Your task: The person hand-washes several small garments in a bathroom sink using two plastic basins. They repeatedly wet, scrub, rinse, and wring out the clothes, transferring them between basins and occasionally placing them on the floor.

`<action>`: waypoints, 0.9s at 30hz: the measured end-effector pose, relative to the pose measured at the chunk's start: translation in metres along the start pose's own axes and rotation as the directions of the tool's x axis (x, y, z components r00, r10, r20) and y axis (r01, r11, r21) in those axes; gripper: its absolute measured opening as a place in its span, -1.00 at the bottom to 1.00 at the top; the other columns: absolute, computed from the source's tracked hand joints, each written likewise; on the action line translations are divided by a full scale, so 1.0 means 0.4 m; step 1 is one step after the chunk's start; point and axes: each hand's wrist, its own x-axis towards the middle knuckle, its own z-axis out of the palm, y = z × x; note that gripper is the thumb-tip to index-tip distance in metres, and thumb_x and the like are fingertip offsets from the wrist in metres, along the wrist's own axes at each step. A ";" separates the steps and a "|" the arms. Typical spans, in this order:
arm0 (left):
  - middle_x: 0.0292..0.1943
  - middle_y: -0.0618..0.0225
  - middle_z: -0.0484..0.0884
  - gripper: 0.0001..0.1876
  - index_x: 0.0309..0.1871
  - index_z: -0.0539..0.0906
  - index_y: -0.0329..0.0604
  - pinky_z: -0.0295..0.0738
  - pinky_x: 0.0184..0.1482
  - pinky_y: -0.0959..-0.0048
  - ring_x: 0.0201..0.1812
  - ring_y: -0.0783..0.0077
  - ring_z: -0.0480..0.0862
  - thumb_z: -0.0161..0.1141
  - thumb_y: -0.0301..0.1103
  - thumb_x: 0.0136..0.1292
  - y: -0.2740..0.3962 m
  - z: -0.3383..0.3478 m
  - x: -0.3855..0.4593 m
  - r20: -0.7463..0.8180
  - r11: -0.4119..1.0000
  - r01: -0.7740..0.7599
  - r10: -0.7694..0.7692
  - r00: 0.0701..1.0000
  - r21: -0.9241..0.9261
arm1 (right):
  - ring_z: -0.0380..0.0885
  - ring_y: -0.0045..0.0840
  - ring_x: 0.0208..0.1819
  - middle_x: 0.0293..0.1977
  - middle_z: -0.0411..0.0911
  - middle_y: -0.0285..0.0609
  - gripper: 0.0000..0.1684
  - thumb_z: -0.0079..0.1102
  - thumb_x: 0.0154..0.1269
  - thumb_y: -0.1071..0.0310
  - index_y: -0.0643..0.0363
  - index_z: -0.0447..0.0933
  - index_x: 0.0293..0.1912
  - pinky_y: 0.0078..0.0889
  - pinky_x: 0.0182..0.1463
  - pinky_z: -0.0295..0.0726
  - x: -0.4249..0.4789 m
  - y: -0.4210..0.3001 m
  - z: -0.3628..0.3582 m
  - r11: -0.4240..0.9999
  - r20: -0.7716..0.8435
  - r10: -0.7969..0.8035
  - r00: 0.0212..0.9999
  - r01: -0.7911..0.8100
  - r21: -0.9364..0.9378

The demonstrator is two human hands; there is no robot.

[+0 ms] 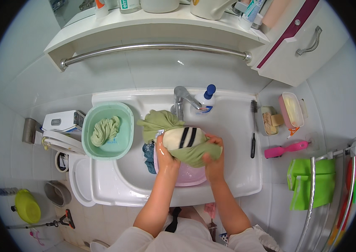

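Both my hands grip a bunched green garment (pixel 157 121) with a cream panel and two dark stripes. My left hand (pixel 165 156) presses its left side, the wrist wet and shiny. On the right, the fingers of my right hand (pixel 215 157) wrap around a fold of the green cloth. The garment hangs over a pink basin (pixel 190 176) that stands in the white sink (pixel 234 157). Dark blue cloth (pixel 149 157) lies in the sink against the basin's left side. A chrome faucet (pixel 182 97) rises just behind the garment.
A mint-green basin (pixel 129 132) with a twisted light green cloth (pixel 105 130) stands left on the counter. A blue-capped pump bottle (pixel 205 100) is beside the faucet. Right are a black-handled brush (pixel 253 141), soap dishes (pixel 269 121) and a pink brush (pixel 286 149). A towel bar (pixel 156 46) runs above.
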 end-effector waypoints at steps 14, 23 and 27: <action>-0.22 0.32 0.48 -0.51 -0.09 0.39 -0.32 0.32 -0.09 0.53 -0.19 0.45 0.45 0.04 -0.52 -0.27 0.095 0.000 0.038 0.622 0.627 -0.431 -0.111 0.775 0.649 | 0.44 -0.49 -0.06 -0.06 0.42 -0.20 -0.48 -0.11 0.21 0.01 0.20 0.31 0.01 -0.41 0.03 0.44 0.111 0.117 0.006 0.225 0.502 0.746 0.436 -0.876 0.426; -0.09 0.17 0.47 -0.49 0.07 0.29 -0.32 0.37 0.00 0.41 -0.08 0.28 0.50 0.06 -0.36 0.00 0.048 -0.085 0.093 0.347 0.951 0.005 -0.118 0.930 0.310 | 0.43 -0.52 -0.07 -0.09 0.43 -0.24 -0.54 -0.14 0.25 -0.01 0.14 0.34 -0.03 -0.38 0.02 0.41 0.152 0.160 0.002 0.500 0.318 0.745 0.586 -0.807 0.314; 0.00 0.05 0.41 -0.47 0.10 0.20 -0.45 0.35 0.05 0.34 0.00 0.18 0.46 -0.08 -0.29 0.10 0.039 -0.113 0.105 0.250 0.993 0.015 -0.044 0.967 0.116 | 0.41 -0.57 -0.11 -0.14 0.42 -0.28 -0.58 -0.14 0.27 0.00 0.11 0.35 -0.08 -0.41 0.02 0.38 0.120 0.143 -0.002 0.458 0.270 0.663 0.698 -0.664 0.592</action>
